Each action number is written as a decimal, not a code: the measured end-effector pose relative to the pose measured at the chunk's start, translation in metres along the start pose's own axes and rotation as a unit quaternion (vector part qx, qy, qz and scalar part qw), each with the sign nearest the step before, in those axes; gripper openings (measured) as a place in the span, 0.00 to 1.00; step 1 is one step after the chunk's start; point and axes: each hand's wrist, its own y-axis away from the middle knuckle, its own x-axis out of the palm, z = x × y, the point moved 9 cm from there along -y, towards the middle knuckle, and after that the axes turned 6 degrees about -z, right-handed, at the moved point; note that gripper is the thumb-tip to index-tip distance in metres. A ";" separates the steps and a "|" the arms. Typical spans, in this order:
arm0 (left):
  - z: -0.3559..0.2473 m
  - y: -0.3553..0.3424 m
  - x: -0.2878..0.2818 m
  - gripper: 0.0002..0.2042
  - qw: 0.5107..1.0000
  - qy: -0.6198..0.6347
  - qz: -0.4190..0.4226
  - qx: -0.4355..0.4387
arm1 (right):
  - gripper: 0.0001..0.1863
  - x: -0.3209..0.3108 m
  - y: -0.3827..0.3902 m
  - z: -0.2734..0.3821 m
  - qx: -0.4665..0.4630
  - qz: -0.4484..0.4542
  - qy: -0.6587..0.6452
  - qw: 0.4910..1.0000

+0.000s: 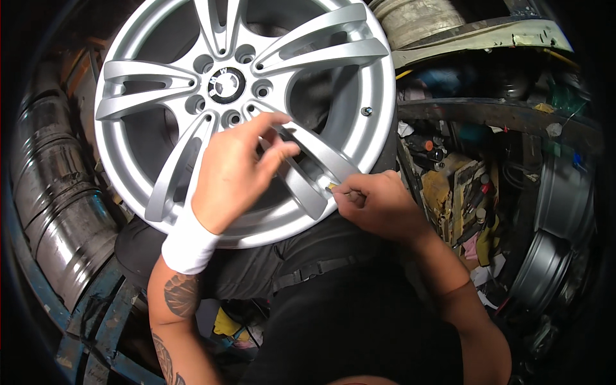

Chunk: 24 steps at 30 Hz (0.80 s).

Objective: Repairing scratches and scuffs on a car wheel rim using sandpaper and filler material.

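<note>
Wheel (pixel 301 61), silver, sits facing you above your dark trousers (pixel 244 269). To its left lie shiny metal cylinders (pixel 54 186) in a row, with a blue frame (pixel 106 321) beyond its lower left edge. Over the wheel's lower middle, just below its cap (pixel 226 85), your left hand (pixel 234 167), a white band (pixel 189 244) at the wrist, hovers half curled, thumb apart from the fingers and nothing visible in its grasp; whether it touches the spokes (pixel 321 151) cannot be told. At the wheel's lower right, your right hand (pixel 378 199) pinches a small, yellowish piece (pixel 331 187) between two spoke ends; its kind is too small to tell. The step in hand looks like close detail work at that spot. Your next move seems to call for a firm pinch, a light touch on the metal and your left hand bracing the wheel. Farther right, the valve (pixel 366 111) stands in the wheel's rim, apart from your fingers. Right of the wheel run a cluttered shelf (pixel 500 115) and, lower, spare rims (pixel 536 269).
</note>
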 end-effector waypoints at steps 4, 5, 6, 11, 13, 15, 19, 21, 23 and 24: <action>0.002 -0.007 -0.020 0.09 0.998 -0.044 -0.021 -0.031 | 0.08 0.016 -0.003 0.003 -0.064 0.015 0.051 0.996; -0.001 -0.004 -0.016 0.08 0.999 -0.036 0.001 -0.016 | 0.08 0.020 -0.002 0.008 -0.092 0.029 0.046 0.994; -0.004 0.002 -0.010 0.07 0.999 -0.028 0.023 -0.001 | 0.08 0.020 -0.003 0.008 -0.092 0.031 0.047 0.994; -0.032 0.053 0.041 0.09 0.935 0.006 0.345 0.086 | 0.07 0.026 0.003 0.005 -0.124 0.038 0.050 0.990; -0.050 0.071 0.043 0.12 0.928 0.070 0.355 0.092 | 0.07 0.022 -0.005 0.004 -0.093 0.032 0.038 0.994; -0.074 0.083 0.044 0.16 0.921 0.104 0.341 0.155 | 0.06 0.020 -0.004 0.007 -0.135 -0.020 0.096 0.986; -0.144 0.096 -0.006 0.22 0.887 0.239 0.196 0.342 | 0.04 0.010 -0.004 0.001 -0.068 0.005 0.055 0.996; -0.155 0.096 -0.020 0.24 0.890 0.235 0.165 0.355 | 0.06 0.001 -0.006 -0.002 0.010 0.025 0.056 0.998; -0.153 0.101 -0.026 0.32 0.899 0.076 0.119 0.414 | 0.07 0.000 -0.007 -0.006 0.024 0.018 0.064 0.997; -0.146 0.099 -0.031 0.32 0.899 0.073 0.119 0.416 | 0.06 0.005 -0.010 -0.007 0.003 0.014 0.049 0.999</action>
